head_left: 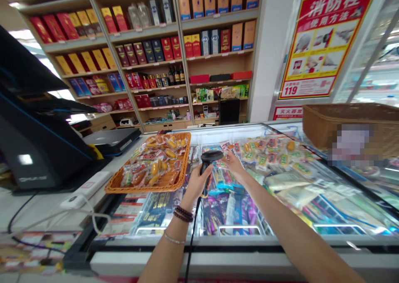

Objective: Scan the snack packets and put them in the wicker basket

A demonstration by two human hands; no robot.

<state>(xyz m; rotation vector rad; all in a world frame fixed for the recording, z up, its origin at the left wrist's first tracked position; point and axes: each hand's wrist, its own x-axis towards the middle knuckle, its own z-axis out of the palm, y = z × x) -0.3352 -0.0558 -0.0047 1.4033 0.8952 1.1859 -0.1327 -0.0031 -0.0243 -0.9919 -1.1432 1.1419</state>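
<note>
While the left hand is closed around the handle of a black scanner, the scanner's head is held just above the glass lid of a freezer. A small packet is pinched in the right hand, just beside the scanner's head. A snack basket sits to the left.

Orange snack basket on freezer lid; boxed shelves behind.
</note>
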